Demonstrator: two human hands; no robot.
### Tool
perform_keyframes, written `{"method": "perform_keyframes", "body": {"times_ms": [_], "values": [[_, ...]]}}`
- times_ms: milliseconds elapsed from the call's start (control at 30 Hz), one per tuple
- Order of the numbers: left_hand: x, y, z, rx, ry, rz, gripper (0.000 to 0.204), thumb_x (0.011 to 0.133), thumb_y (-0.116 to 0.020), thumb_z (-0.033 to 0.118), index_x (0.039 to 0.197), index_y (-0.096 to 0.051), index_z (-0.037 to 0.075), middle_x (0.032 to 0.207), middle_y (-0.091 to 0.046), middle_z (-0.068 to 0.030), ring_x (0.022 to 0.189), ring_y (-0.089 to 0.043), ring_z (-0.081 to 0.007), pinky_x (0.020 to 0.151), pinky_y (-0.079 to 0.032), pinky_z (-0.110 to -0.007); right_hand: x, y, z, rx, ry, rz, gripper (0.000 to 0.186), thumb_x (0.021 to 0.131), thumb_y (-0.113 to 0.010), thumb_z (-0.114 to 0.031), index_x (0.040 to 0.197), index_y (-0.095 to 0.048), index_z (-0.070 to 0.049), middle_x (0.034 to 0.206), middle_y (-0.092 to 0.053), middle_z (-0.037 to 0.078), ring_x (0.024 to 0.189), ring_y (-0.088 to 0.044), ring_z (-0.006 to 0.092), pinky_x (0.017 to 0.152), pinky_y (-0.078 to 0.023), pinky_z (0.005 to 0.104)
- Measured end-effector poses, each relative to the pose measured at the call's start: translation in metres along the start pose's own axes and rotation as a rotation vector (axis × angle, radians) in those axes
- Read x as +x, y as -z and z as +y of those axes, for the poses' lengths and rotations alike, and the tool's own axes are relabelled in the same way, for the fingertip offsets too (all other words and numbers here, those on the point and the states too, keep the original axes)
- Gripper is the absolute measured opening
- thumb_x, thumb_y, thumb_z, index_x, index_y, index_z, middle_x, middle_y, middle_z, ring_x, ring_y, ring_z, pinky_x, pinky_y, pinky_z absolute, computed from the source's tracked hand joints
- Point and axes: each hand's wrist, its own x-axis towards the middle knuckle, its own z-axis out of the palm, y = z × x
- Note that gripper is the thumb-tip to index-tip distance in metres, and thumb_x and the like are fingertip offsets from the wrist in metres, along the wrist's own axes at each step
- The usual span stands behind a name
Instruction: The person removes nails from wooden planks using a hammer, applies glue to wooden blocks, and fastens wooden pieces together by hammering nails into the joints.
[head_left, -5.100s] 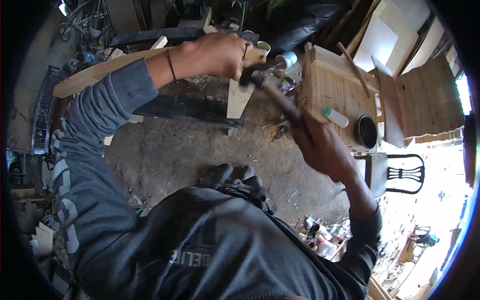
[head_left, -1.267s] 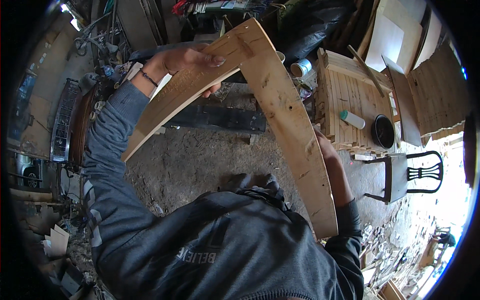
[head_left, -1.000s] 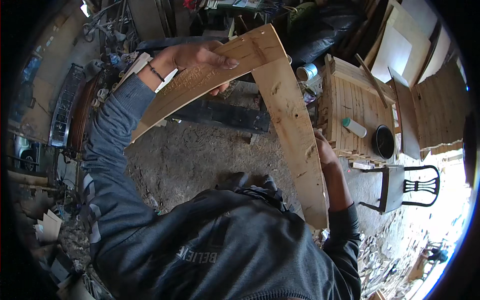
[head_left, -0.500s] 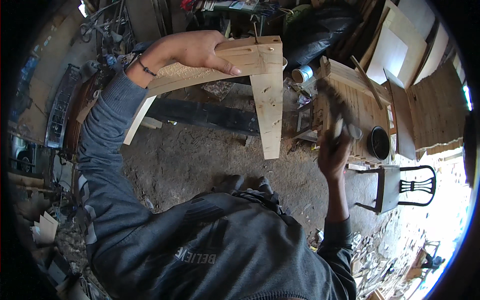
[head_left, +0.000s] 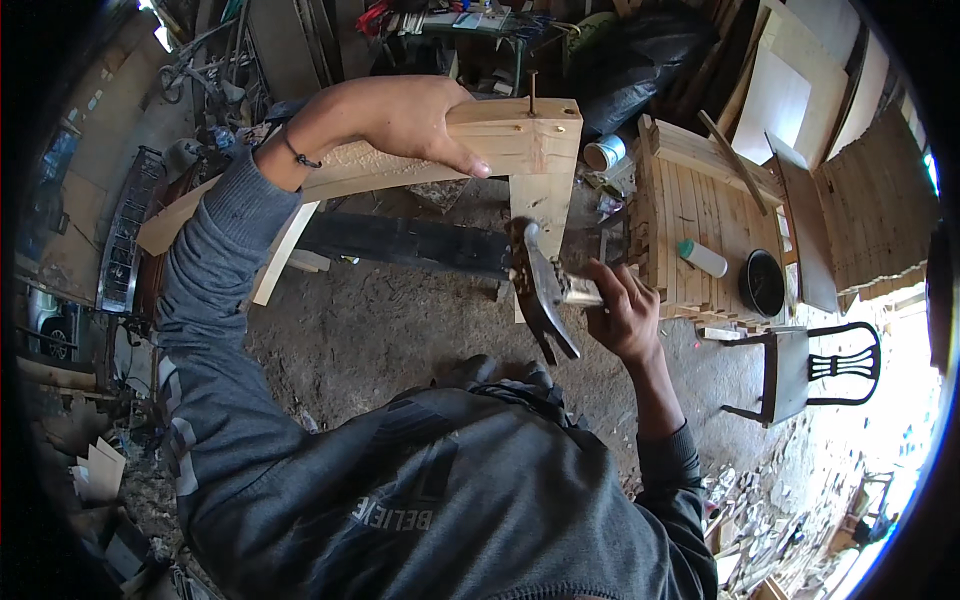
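Before our grey sweatshirt [head_left: 440,500], our right hand [head_left: 628,312] grips a claw hammer [head_left: 541,288]; beyond, our left hand [head_left: 415,118] clasps the wooden frame [head_left: 500,150] near its upright nail [head_left: 533,92]. Farther off lies a black plastic bag [head_left: 635,75].

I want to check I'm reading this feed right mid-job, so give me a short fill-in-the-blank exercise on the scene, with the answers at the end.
1. The right hand holds a claw ____.
2. The left hand grips a wooden board, and a thin metal ____ sticks up from its top edge.
3. The white bottle has a ____ cap.
4. The round bowl near it is ____ in colour.

Missing words: hammer; nail; green; black.
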Motion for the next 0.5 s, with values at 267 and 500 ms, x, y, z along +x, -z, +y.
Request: {"method": "perform_keyframes", "body": {"times_ms": [267,500], "values": [[0.010,-0.011,-0.007,0.096,-0.059,0.066,0.071,0.073,-0.084,0.051,0.112,-0.067,-0.005,0.093,-0.073,-0.0217,0.084,-0.071,-0.0325,0.077,-0.056,-0.040,0.010,0.021,0.007,0.033,-0.281,0.165,0.045,0.090,-0.066,-0.003,0.133,-0.053,0.001,0.107,-0.071,0.023,0.092,-0.074,0.0341,0.074,-0.060,0.0393],[0.031,-0.028,-0.015,0.290,0.015,0.090,0.069,0.071,-0.085,0.050,0.113,-0.067,-0.003,0.097,-0.072,-0.0254,0.090,-0.071,-0.0394,0.081,-0.056,-0.044,0.023,0.058,-0.016,0.103,-0.644,-0.056,0.047,0.093,-0.066,-0.009,0.135,-0.050,0.004,0.086,-0.068,0.023,0.073,-0.071,0.0295,0.065,-0.053,0.0354]]}}
